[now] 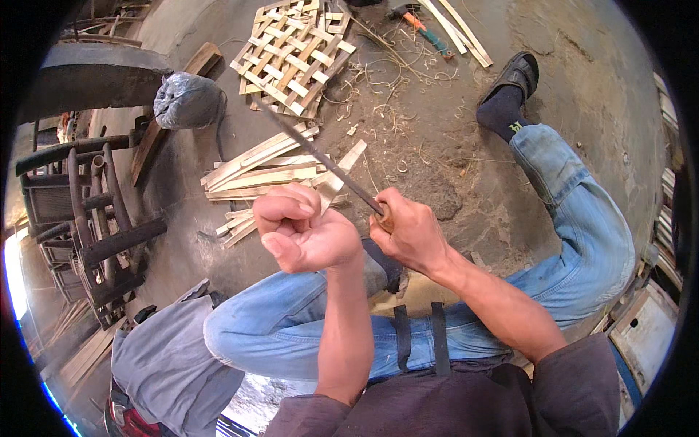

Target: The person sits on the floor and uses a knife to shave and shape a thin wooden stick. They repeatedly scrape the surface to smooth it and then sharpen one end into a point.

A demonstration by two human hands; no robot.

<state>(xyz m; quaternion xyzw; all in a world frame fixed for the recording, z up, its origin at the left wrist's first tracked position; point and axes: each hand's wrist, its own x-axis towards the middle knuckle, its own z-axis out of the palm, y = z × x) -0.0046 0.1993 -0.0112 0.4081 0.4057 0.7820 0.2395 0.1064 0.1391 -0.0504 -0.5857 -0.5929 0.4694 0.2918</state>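
Note:
My right hand (411,229) is closed around the wooden handle of a long, narrow knife (313,149). Its dark blade points up and to the left, crossing over a pale bamboo strip (341,175). That strip comes out of my left hand (306,231), whose fingers are curled with the palm turned up; the strip's lower end is hidden by the hand. Beyond the left hand, several split bamboo strips (266,171) lie in a loose pile on the floor. Farther off rests a woven bamboo lattice panel (295,58) with open gaps.
A hammer (426,33) with an orange and green handle lies at the far side beside long strips (466,33). Thin shavings (400,73) litter the floor. At left are a grey plastic-wrapped bundle (188,100), a wooden beam (149,149) and dark chairs (95,211).

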